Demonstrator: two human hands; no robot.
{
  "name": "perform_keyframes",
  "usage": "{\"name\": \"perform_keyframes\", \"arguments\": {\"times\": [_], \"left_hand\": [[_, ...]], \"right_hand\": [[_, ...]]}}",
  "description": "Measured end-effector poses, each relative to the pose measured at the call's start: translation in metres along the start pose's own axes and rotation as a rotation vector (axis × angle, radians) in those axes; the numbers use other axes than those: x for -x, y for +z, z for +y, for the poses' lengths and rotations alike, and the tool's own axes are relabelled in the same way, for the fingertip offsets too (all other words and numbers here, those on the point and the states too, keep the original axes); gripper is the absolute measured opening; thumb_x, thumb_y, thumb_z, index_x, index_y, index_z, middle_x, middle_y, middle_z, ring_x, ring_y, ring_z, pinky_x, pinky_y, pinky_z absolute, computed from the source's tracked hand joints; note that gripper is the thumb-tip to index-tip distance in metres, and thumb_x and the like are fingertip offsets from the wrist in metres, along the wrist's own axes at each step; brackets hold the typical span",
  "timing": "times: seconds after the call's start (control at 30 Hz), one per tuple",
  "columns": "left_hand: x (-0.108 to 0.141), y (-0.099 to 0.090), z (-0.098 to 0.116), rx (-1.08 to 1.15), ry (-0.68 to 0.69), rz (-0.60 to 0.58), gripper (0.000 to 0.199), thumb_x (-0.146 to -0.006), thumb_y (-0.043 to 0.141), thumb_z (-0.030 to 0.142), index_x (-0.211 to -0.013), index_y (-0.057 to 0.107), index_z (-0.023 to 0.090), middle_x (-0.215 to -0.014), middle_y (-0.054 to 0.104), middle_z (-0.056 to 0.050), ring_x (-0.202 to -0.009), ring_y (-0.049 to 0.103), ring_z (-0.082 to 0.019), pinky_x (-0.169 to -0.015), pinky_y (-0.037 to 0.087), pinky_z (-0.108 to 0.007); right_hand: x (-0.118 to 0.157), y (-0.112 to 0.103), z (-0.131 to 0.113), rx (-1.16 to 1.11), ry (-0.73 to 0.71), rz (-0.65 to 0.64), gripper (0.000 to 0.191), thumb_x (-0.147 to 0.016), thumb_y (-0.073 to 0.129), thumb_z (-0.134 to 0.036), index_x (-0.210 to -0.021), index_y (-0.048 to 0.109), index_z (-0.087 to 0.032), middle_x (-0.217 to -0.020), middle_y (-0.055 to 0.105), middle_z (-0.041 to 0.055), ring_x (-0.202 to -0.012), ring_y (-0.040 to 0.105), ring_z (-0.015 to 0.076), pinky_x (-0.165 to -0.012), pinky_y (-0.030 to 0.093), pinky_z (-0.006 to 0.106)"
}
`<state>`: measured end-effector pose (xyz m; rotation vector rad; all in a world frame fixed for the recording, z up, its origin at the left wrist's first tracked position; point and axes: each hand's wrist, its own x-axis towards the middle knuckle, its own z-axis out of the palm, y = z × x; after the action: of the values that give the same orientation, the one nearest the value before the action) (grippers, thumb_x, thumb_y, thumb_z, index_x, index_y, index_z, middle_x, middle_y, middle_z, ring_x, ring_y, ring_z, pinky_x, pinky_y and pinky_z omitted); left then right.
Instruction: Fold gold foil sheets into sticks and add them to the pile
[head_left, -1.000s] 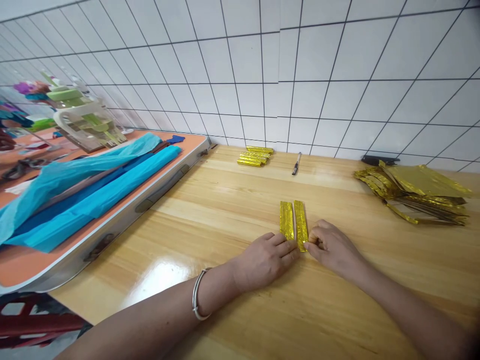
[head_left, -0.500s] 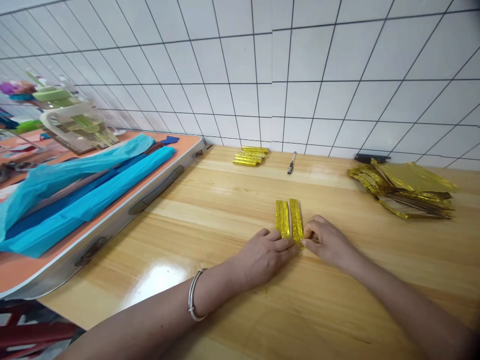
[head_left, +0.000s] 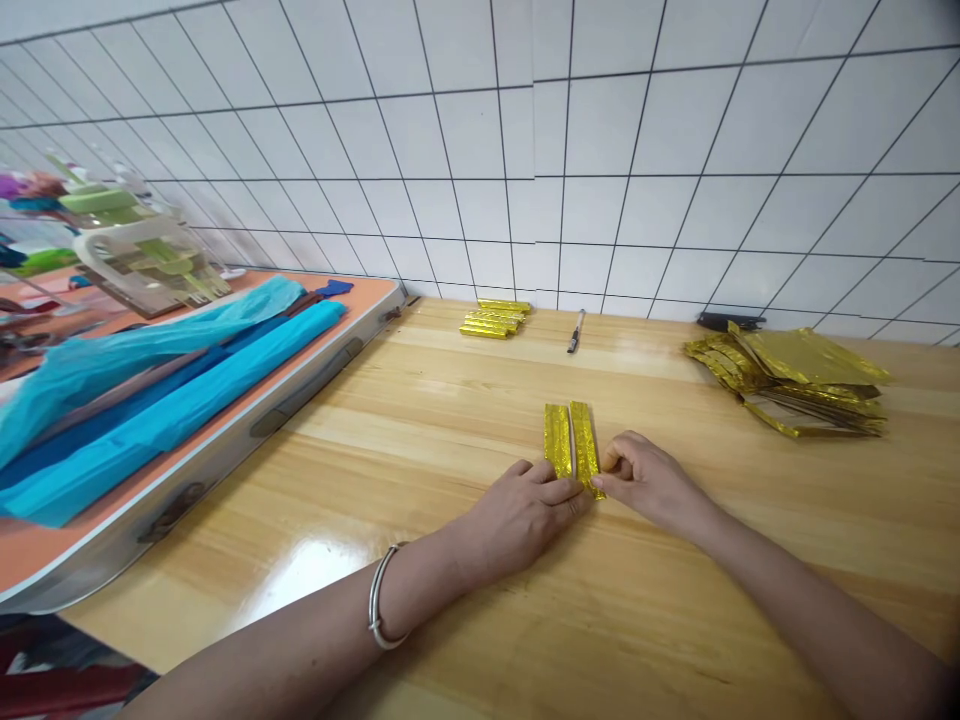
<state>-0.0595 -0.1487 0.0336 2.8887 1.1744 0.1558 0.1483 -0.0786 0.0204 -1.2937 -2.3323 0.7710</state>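
Note:
A piece of shiny gold foil paper [head_left: 556,440] lies on the wooden table before me, with a lengthwise gap or slit showing between its two long halves. My left hand [head_left: 529,515], a silver bangle on its wrist, rests across the paper's near end with fingers stretched out, pressing it down. At the right edge of the near end, my right hand [head_left: 649,483] has thumb and forefinger closed in a pinch on the foil paper. My left fingers hide part of the near end.
Several rolled gold strips [head_left: 495,319] lie by the tiled wall, beside a pen [head_left: 576,332]. A stack of gold foil sheets [head_left: 795,380] sits at the right, a black object [head_left: 731,321] behind it. On the left, an orange-topped case [head_left: 375,296] carries blue paper [head_left: 247,370] and a clear-and-green container [head_left: 154,250].
The camera view has shifted slightly, so everything sits a little to the left. Both hands stay at the near end of the gold paper, with hardly any movement.

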Motion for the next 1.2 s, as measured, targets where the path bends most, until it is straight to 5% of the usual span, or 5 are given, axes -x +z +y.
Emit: {"name": "perform_keyframes", "arguments": {"times": [0.3, 0.5, 0.93, 1.1, 1.2], "left_hand": [[0.001, -0.002, 0.002, -0.001, -0.004, 0.006, 0.036, -0.092, 0.038, 0.023, -0.128, 0.041, 0.023, -0.111, 0.056, -0.005, -0.087, 0.046, -0.019, -0.075, 0.034, -0.032], [0.002, -0.002, 0.003, -0.043, -0.004, 0.019, 0.038, -0.092, 0.039, 0.024, -0.13, 0.04, 0.024, -0.115, 0.054, -0.006, -0.089, 0.046, -0.018, -0.075, 0.036, -0.031], [0.014, 0.0, -0.003, 0.199, -0.014, 0.047, 0.042, -0.088, 0.04, 0.015, -0.13, 0.036, 0.019, -0.129, 0.044, -0.008, -0.106, 0.048, -0.019, -0.093, 0.04, -0.031], [0.022, -0.009, -0.002, 0.284, -0.12, 0.024, 0.032, -0.085, 0.044, 0.016, -0.117, 0.044, 0.017, -0.118, 0.046, -0.009, -0.095, 0.054, -0.015, -0.084, 0.047, -0.026], [0.021, -0.01, -0.003, 0.272, -0.122, 0.005, 0.027, -0.085, 0.044, 0.019, -0.112, 0.046, 0.017, -0.114, 0.048, -0.008, -0.089, 0.056, -0.015, -0.079, 0.049, -0.026]], "right_hand": [[0.002, 0.007, -0.005, 0.136, -0.03, 0.061, 0.013, -0.075, 0.053, -0.02, -0.068, 0.043, -0.021, -0.073, 0.049, -0.0001, -0.069, 0.048, 0.0151, -0.061, 0.037, 0.026], [0.015, 0.007, -0.009, -0.119, -0.112, 0.183, 0.005, -0.082, 0.046, -0.018, -0.079, 0.049, -0.022, -0.077, 0.053, 0.0005, -0.071, 0.051, 0.0147, -0.065, 0.042, 0.026], [0.01, 0.011, -0.009, -0.114, -0.232, 0.041, 0.018, -0.083, 0.042, -0.011, -0.089, 0.054, -0.022, -0.083, 0.055, 0.0028, -0.079, 0.053, 0.0159, -0.072, 0.045, 0.029], [0.011, 0.005, -0.009, -0.129, -0.38, -0.038, 0.029, -0.085, 0.039, -0.013, -0.102, 0.059, -0.024, -0.1, 0.055, 0.006, -0.089, 0.054, 0.0159, -0.079, 0.045, 0.029], [0.015, 0.007, -0.014, -0.112, -0.335, -0.106, 0.028, -0.085, 0.042, -0.016, -0.103, 0.061, -0.026, -0.103, 0.057, 0.005, -0.091, 0.056, 0.0172, -0.08, 0.045, 0.03]]}}
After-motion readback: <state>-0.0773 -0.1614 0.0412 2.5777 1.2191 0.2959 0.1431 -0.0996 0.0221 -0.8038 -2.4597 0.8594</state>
